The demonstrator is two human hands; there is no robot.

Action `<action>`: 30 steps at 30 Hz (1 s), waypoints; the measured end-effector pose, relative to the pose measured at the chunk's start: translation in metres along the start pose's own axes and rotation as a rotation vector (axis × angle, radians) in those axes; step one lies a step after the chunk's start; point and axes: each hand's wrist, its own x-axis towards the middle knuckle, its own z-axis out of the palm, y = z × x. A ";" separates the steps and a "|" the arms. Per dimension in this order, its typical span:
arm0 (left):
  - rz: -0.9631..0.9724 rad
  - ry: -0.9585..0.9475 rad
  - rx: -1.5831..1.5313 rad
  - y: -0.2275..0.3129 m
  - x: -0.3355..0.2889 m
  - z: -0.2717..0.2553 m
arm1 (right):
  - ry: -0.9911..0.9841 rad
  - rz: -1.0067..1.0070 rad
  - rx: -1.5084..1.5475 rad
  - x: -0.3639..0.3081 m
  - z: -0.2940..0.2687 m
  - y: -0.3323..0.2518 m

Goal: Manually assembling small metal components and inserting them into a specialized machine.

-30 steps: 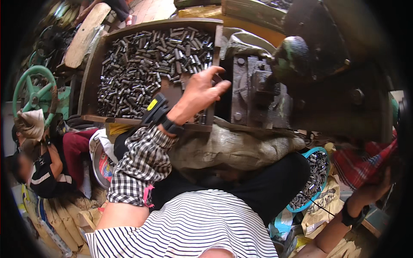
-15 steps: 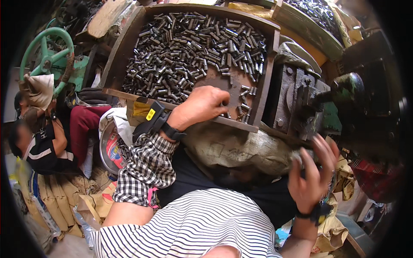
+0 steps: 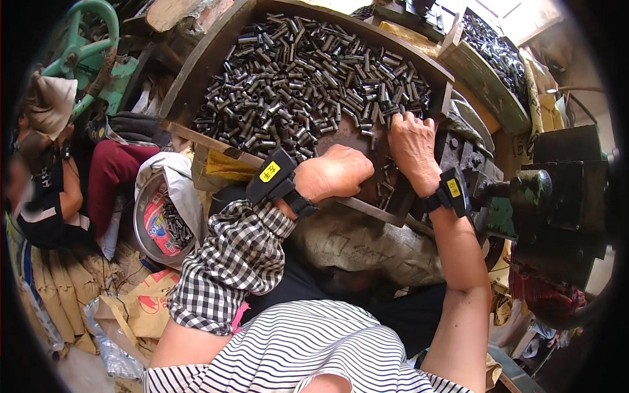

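Centrally in the head view, the left hand (image 3: 335, 173), fingers curled, is over the lower edge of the brown tray (image 3: 216, 145); right of centre, the right hand (image 3: 414, 141) has bent fingers beside short metal tubes (image 3: 314, 78) heaped at upper centre. Whether either holds anything, I cannot tell.

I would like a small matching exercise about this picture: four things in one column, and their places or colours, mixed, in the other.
Column 1
1. left hand
2. right hand
3. wheel
4. sleeve

Column 2
A. black-and-white checks
B. at the right side of the tray
C. green
D. over the tray's near edge

Right pairs: 1-D, 2-B, 3-C, 4-A
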 end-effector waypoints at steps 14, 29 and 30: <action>0.153 0.556 0.111 -0.018 -0.005 0.034 | -0.127 -0.019 0.309 -0.030 -0.014 -0.010; -0.226 0.221 -1.323 0.022 0.013 -0.009 | -0.023 0.647 1.747 -0.107 -0.061 0.002; -0.214 0.219 -1.383 0.023 0.012 -0.009 | -0.092 0.653 1.820 -0.103 -0.066 0.006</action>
